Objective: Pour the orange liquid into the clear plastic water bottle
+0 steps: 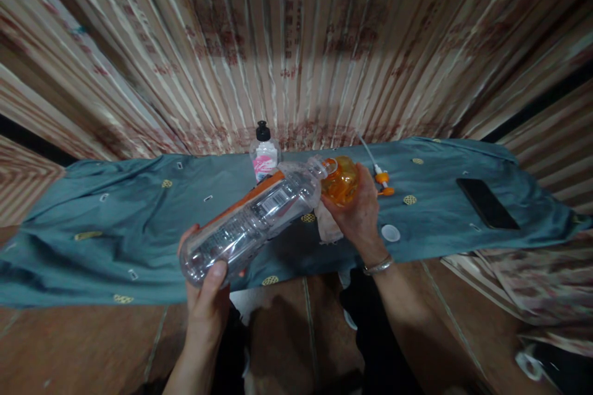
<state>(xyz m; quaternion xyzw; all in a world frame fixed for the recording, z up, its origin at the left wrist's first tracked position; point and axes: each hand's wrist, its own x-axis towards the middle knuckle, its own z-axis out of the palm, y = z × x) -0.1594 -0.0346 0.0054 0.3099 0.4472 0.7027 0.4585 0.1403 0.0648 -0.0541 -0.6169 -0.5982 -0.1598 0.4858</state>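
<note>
My left hand (pixel 208 290) is wrapped round the base of a large clear plastic bottle (pixel 259 213) with an orange-edged label. That bottle tilts up to the right. In my right hand (pixel 356 216) is a smaller bottle of orange liquid (pixel 341 181), gripped around its body. The two bottle mouths meet or nearly meet; whether they touch I cannot tell. An orange pump top (pixel 382 179) with a long white tube lies on the cloth beyond my right hand. Near my right wrist is a round white cap (pixel 390 233).
A clear bottle with a black cap and pink label (pixel 265 157) stands at the back. A black phone (pixel 486 203) lies at the right. A pale cloth (pixel 328 226) is under my right hand. The green tablecloth (pixel 134 210) reaches the patterned curtain (pixel 287 43) behind.
</note>
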